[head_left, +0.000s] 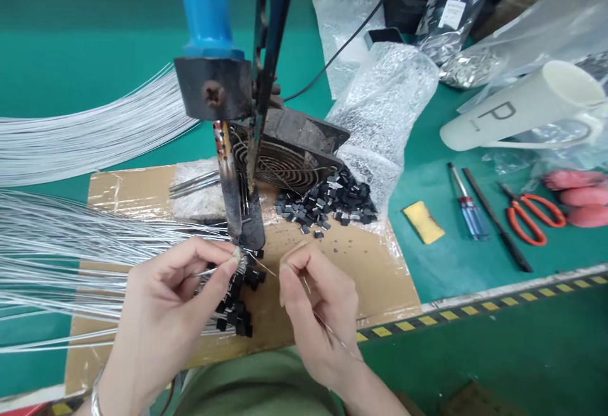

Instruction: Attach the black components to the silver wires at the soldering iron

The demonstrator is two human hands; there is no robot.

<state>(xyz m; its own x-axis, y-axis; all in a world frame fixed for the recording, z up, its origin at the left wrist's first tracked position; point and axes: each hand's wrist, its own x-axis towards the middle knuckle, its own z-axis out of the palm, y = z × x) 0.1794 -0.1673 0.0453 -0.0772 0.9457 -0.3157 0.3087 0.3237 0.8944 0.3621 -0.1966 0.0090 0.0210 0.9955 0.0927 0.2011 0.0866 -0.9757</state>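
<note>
My left hand [164,305] pinches a thin white wire [205,271] between thumb and forefinger, just below the tip of a clamped soldering iron [227,182]. The small end at its fingertips is too hidden to make out. To the right, my right hand [318,308] is closed on a strand of solder wire [261,265], whose free end points at the iron tip. The strand's other end trails over the palm towards the wrist. Under the left fingers lie several black connectors [237,308] on the ends of white wires.
A cardboard sheet [380,277] carries a fan [289,156] and a heap of small black parts [332,201]. White wire bundles [95,140] lie left. Rightward are a yellow sponge [424,221], screwdriver [470,210], orange-handled cutters [527,216] and a tilted white mug [517,109].
</note>
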